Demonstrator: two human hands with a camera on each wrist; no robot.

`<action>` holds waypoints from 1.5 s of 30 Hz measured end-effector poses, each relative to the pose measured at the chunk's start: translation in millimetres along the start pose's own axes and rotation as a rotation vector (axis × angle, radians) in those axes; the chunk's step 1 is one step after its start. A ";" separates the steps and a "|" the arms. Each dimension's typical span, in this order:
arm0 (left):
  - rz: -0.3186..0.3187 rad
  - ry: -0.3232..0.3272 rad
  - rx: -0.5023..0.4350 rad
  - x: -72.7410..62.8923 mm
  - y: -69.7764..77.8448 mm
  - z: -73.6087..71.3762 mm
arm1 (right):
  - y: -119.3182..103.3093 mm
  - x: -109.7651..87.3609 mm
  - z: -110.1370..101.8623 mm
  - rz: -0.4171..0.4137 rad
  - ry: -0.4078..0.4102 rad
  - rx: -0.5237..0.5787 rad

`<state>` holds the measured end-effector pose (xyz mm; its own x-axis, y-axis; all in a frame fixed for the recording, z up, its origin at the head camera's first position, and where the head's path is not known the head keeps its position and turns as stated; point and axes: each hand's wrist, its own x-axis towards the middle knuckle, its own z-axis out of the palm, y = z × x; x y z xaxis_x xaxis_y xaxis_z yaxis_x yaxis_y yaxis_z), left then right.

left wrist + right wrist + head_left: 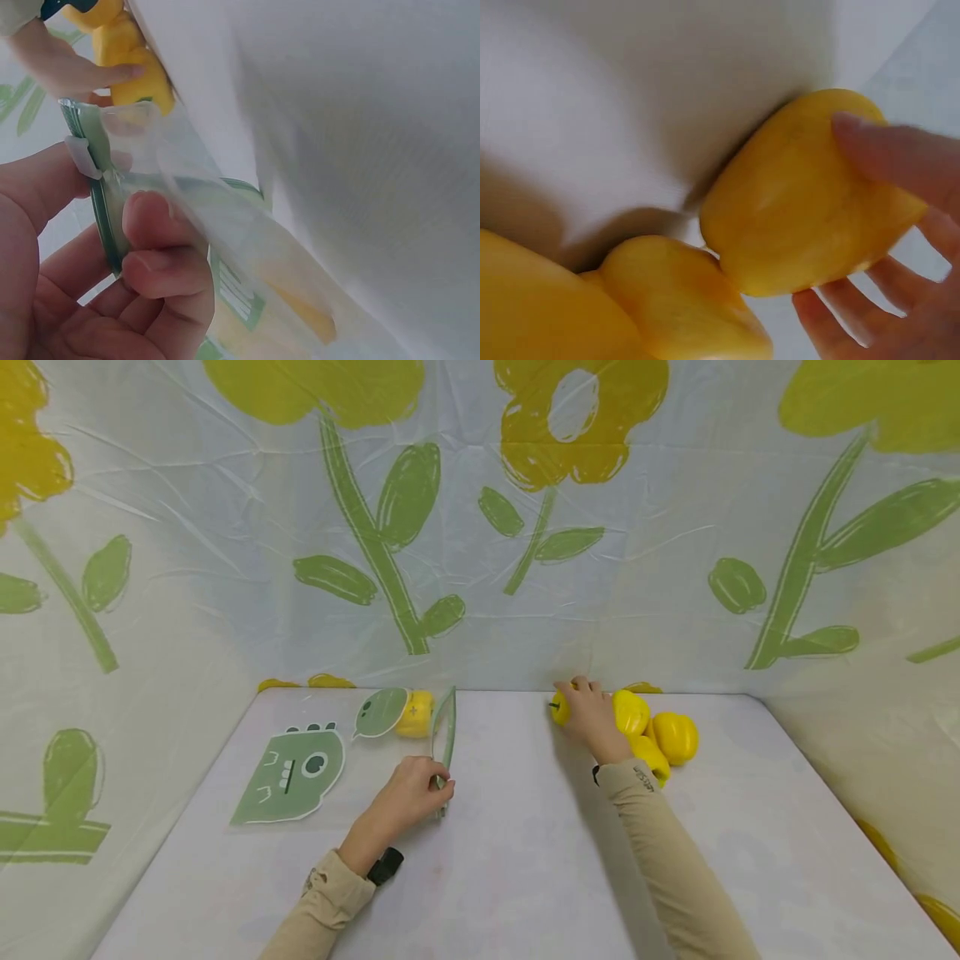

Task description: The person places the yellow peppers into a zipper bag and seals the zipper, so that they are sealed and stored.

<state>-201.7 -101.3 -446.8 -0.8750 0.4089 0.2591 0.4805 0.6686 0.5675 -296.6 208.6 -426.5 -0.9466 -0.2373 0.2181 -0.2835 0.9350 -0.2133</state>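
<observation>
While head view shows mainly back of right hand (594, 714), in right wrist view we see thumb and fingers gripping held yellow pepper (810, 195) from opposite sides. Three loose peppers (677, 738) lie just beside, on table (502, 860). Only left wrist view gives us white slider (82, 157) on green zip (103, 214); left hand (411, 793) pinches clear bag (307, 777) at mouth edge. Inside bag, near mouth: bagged pepper (415, 717), seen through printed plastic.

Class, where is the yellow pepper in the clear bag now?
In the head view, the bagged pepper sits left of centre, near the table's far edge, between the speech-bubble print and green-edged mouth of the bag.
</observation>
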 end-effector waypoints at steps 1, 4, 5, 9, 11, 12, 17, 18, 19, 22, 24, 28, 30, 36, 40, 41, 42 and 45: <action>0.000 -0.003 -0.001 0.0 0.0 -0.2 | 0.2 0.0 0.6 -0.009 0.025 0.003; 0.002 -0.003 -0.001 0.4 0.2 -0.4 | -0.3 1.2 -1.5 -0.023 0.065 0.024; 0.002 -0.004 0.000 0.7 0.3 -0.4 | -1.4 1.9 -3.6 -0.023 0.071 0.035; -0.010 -0.009 0.003 0.7 0.3 -1.4 | -11.2 7.4 -16.9 0.007 0.084 0.159; -0.022 -0.011 0.003 0.2 -0.1 -1.9 | -19.3 11.7 -24.6 0.020 0.100 0.249; -0.030 -0.013 0.001 -0.3 -0.2 -2.3 | -24.0 13.6 -28.3 0.026 0.107 0.301; -0.049 -0.018 -0.004 -1.7 -0.4 -4.4 | -47.4 18.9 -36.4 0.066 0.127 0.612; -0.048 -0.016 -0.002 -1.7 -0.3 -4.7 | -50.8 19.3 -34.4 0.074 0.126 0.685; -0.045 -0.012 -0.001 -1.8 -0.2 -4.9 | -53.7 19.5 -31.2 0.080 0.124 0.762; -0.041 0.000 0.008 -1.6 0.0 -5.3 | -59.5 19.8 -13.9 0.095 0.095 0.999; -0.040 0.005 0.005 -1.4 0.5 -5.7 | -63.1 19.4 1.1 0.118 0.064 1.128; -0.038 0.008 -0.003 -0.5 1.1 -5.9 | -71.8 18.4 31.9 0.223 -0.028 1.252; -0.034 0.011 -0.004 -0.4 1.3 -6.0 | -76.2 18.4 45.1 0.274 -0.098 1.251; 0.000 0.015 0.000 0.0 -0.1 -6.1 | -88.2 23.3 69.0 0.265 -0.294 1.280; 0.016 0.002 -0.009 0.2 -1.6 -6.1 | -92.8 26.9 74.8 0.210 -0.349 1.222; 0.016 -0.002 -0.008 0.2 -1.6 -6.4 | -93.5 27.7 76.0 0.197 -0.357 1.209; 0.016 -0.006 -0.008 0.3 -1.6 -6.5 | -94.1 28.5 76.9 0.186 -0.363 1.194; 0.023 -0.015 -0.010 0.3 -2.3 -7.0 | -97.6 29.3 77.3 0.167 -0.365 1.167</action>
<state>-203.5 -107.1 -442.5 -0.8629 0.4329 0.2607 0.4996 0.6531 0.5691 -308.5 90.0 -472.9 -0.9185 -0.3727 -0.1323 0.0554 0.2101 -0.9761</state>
